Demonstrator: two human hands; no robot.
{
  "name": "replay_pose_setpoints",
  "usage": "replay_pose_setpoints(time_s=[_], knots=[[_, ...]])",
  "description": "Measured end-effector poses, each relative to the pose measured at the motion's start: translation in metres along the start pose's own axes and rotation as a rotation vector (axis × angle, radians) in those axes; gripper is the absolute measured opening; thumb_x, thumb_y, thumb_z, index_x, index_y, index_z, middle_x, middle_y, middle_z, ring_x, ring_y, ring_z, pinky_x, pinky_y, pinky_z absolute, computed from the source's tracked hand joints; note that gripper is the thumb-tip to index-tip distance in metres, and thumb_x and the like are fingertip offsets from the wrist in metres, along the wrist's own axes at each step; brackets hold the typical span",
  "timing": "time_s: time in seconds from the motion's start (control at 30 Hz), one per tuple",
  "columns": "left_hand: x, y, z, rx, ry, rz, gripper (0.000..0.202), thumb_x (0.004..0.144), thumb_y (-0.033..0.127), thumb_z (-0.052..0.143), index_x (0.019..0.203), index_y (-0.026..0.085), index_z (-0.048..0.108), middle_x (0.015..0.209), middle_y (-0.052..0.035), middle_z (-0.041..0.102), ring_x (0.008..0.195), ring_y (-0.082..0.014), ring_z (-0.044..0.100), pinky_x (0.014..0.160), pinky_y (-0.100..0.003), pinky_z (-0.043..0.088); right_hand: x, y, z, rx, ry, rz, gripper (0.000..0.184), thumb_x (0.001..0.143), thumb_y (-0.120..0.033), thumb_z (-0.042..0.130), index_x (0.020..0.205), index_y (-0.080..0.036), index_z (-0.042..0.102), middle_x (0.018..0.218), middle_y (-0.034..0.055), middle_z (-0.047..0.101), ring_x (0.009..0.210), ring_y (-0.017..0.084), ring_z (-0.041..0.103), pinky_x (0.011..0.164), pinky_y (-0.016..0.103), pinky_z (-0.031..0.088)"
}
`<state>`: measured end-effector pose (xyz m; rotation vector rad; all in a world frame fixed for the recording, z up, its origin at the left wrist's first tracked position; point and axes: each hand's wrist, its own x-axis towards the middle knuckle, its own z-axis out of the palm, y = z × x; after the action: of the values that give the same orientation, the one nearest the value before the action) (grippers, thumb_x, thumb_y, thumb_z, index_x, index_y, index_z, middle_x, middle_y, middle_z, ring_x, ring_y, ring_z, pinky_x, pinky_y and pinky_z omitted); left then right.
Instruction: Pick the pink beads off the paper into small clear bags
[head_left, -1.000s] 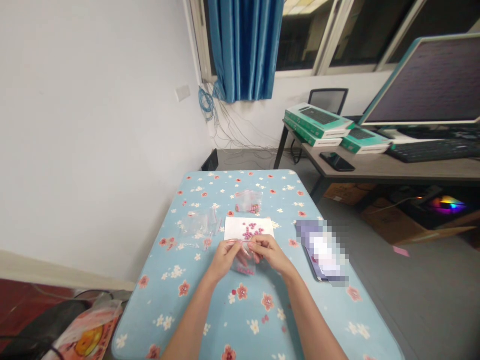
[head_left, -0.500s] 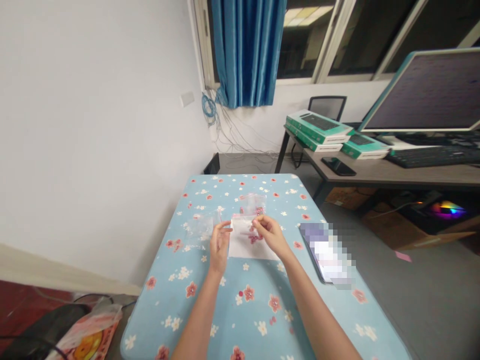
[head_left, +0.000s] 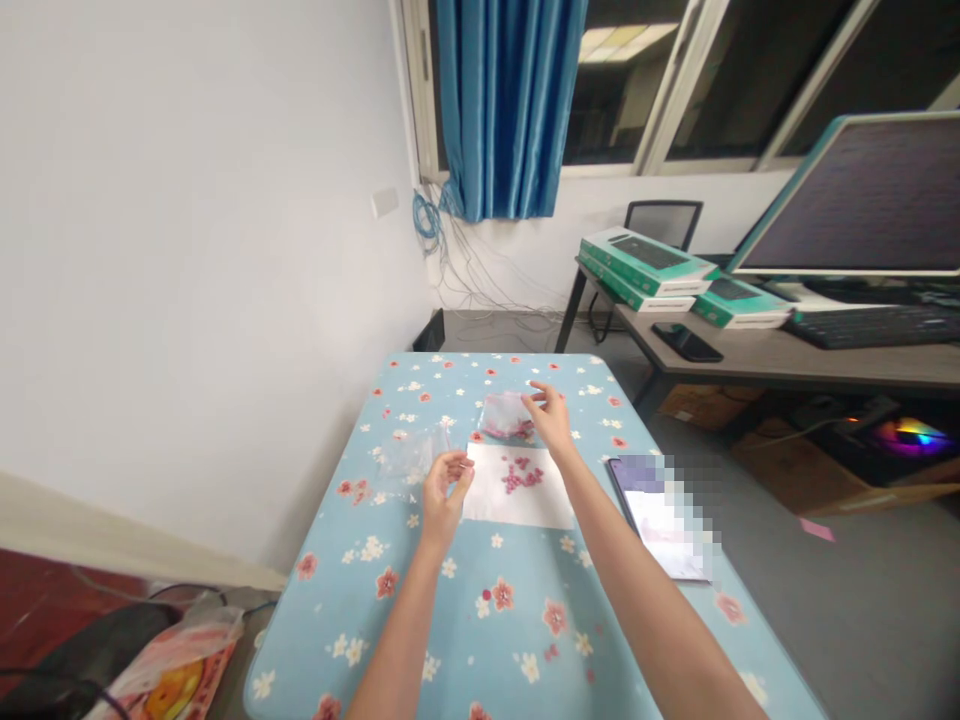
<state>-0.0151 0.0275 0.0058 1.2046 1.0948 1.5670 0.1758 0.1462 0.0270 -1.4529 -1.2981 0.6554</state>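
Right hand (head_left: 547, 418) is held open just beside a light, soft plastic bag (head_left: 506, 415) of pink beads, best taken by its top edge, near the far edge of the tabletop (head_left: 337, 610); left hand (head_left: 446, 497) is curled, any pinch unclear

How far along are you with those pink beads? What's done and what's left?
Done: a small clear bag already holds some beads. In hand: your right hand is at that bag's edge, and your left hand is beside a crumpled clear bag with no beads visible in it. Left: pink beads still lie on the white paper sheet.
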Motion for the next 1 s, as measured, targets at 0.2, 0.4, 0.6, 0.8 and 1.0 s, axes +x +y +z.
replay_pose_setpoints(time_s=[0.2,0.4,0.6,0.8,1.0], knots=[[-0.003,0.005,0.006,0.07,-0.044,-0.003,0.025,0.074,0.032,0.065,0.093,0.016,0.058,0.083,-0.005,0.065,0.076,-0.0157,0.06,0.072,-0.027,0.046,-0.05,0.015,-0.058,-0.014,-0.124,0.017,0.036,0.072,-0.044,0.057,0.093,-0.015,0.063,0.076,0.0035,0.061,0.052,0.012,0.047,0.051,0.026,0.038],[-0.012,0.008,0.006,0.233,-0.147,0.045,0.019,0.078,0.028,0.061,0.094,0.018,0.059,0.083,-0.0041,0.066,0.076,-0.0155,0.061,0.074,-0.028,0.047,-0.094,0.023,-0.074,-0.284,-0.275,0.02,0.028,0.075,-0.036,0.053,0.092,-0.017,0.065,0.073,0.0025,0.064,0.051,0.012,0.049,0.051,0.025,0.035],[-0.018,0.008,0.008,0.352,-0.161,0.08,0.014,0.078,0.025,0.06,0.091,0.018,0.06,0.078,-0.0029,0.067,0.073,-0.015,0.062,0.073,-0.028,0.047,-0.098,0.02,-0.063,-0.494,-0.334,-0.032,0.027,0.077,-0.032,0.051,0.095,-0.02,0.068,0.078,0.0035,0.068,0.067,0.018,0.059,0.059,0.026,0.036],[0.008,0.02,-0.025,0.699,-0.089,0.202,0.019,0.079,0.029,0.059,0.095,0.02,0.06,0.089,-0.004,0.066,0.083,-0.0183,0.062,0.081,-0.032,0.046,-0.099,0.01,-0.063,-0.553,-0.348,-0.013,0.024,0.079,-0.028,0.05,0.092,-0.022,0.068,0.078,0.0021,0.068,0.074,0.019,0.06,0.059,0.025,0.033],[0.055,0.028,-0.084,1.186,-0.375,0.186,0.066,0.071,0.043,0.066,0.129,0.019,0.045,0.131,-0.0117,0.052,0.119,-0.0292,0.046,0.099,-0.042,0.034,-0.099,0.006,-0.062,-0.548,-0.344,-0.016,0.021,0.078,-0.027,0.051,0.089,-0.022,0.068,0.074,0.002,0.067,0.07,0.018,0.059,0.054,0.024,0.029]])
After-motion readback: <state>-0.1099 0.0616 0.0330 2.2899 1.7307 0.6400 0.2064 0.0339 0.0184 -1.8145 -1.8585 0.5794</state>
